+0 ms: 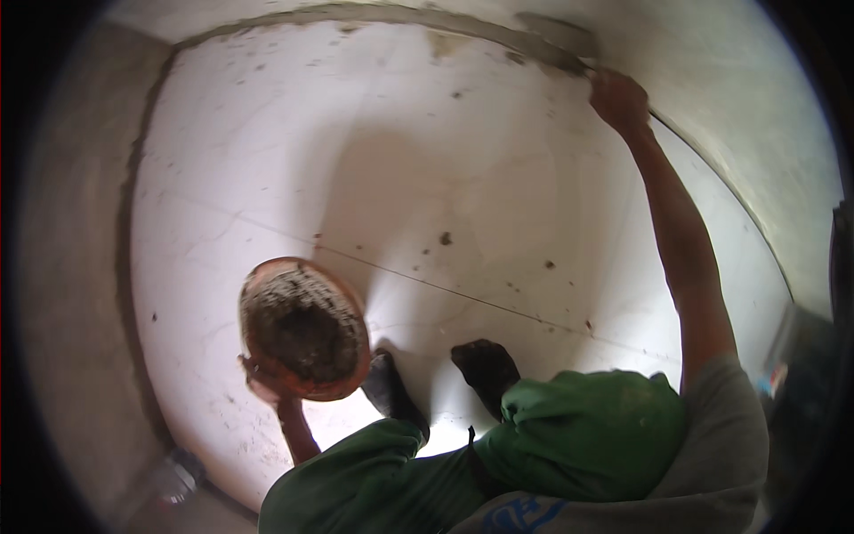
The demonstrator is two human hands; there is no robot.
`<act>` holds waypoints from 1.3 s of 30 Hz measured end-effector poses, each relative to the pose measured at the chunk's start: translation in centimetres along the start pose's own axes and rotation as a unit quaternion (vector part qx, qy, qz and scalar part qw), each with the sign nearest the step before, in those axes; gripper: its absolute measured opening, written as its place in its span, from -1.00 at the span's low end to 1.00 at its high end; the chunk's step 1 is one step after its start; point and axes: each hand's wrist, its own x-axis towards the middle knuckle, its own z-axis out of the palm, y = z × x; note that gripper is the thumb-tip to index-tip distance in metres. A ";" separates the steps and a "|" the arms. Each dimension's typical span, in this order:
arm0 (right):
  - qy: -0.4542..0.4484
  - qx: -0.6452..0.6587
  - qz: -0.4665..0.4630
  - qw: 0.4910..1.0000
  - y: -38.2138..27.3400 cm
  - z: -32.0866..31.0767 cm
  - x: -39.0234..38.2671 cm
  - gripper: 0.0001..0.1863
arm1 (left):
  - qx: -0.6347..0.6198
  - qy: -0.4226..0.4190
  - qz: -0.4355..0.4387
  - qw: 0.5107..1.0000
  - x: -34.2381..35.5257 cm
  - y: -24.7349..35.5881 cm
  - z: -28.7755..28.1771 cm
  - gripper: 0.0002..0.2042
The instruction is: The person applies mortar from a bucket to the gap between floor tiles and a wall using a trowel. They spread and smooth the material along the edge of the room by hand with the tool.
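Note:
At the lower left, my left hand (pixel 260 383) is closed on the near-left side of a reddish-orange bowl (pixel 363 334), holding it tilted above the floor. Grey, wet-looking mortar (pixel 307 329) lies inside and coats the bowl's inner wall. My right arm stretches to the far right, where my right hand (pixel 620 100) is closed round the handle of a trowel (pixel 562 40). The trowel's blade is against the foot of the wall, over a grey mortar strip (pixel 400 15) that runs along the far floor joint. My fingers partly hide the handle.
Dark mortar crumbs (pixel 446 238) dot the pale floor (pixel 498 169), which a thin joint line crosses. My dark-covered feet (pixel 485 369) stand below. Plastered walls (pixel 84 222) rise on several sides. A clear plastic container (pixel 181 473) is at lower left; dark items lie at the right edge.

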 end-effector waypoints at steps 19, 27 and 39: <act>-0.097 0.380 -0.213 0.895 -40.0 -2.2 -7.7 -0.49 | -0.235 -0.199 -0.032 0.951 -14.3 15.4 -17.7 -0.41; -0.275 0.504 -0.025 0.818 -28.0 0.2 -6.1 -0.58 | -0.247 -0.436 -0.151 0.852 -20.6 5.6 -24.4 -0.67; -0.252 0.521 0.055 0.814 -29.6 -6.6 -22.0 -0.74 | -0.322 -0.254 -0.028 0.912 -18.2 -0.9 -13.8 -0.66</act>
